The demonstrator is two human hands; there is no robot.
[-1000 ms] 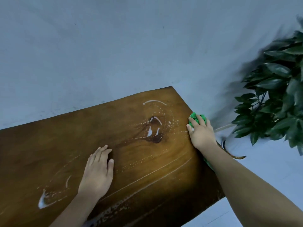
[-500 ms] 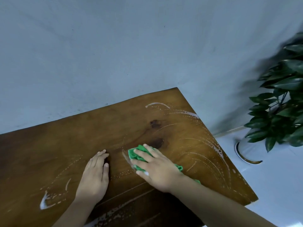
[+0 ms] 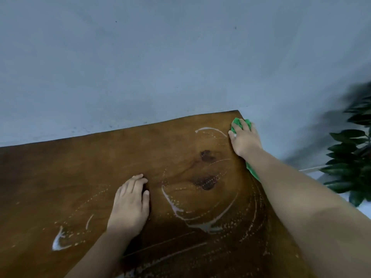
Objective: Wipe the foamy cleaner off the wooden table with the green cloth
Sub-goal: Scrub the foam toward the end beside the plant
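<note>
Right hand (image 3: 245,140) pressed flat on the green cloth (image 3: 239,123) at the far right corner of the wooden table (image 3: 100,167); a fold of cloth shows under the forearm at the right edge. Left hand (image 3: 129,205) rests palm down, fingers together, bracing near the centre and holding nothing. Foam streaks (image 3: 200,221) arc across the near right; a separate smear (image 3: 58,242) lies at near left. Risk: strokes this close to the edge may push foam off the table or let the cloth slip over it. A leafy plant (image 3: 353,157) stands just right of the table, within reach of a wide sweep.
</note>
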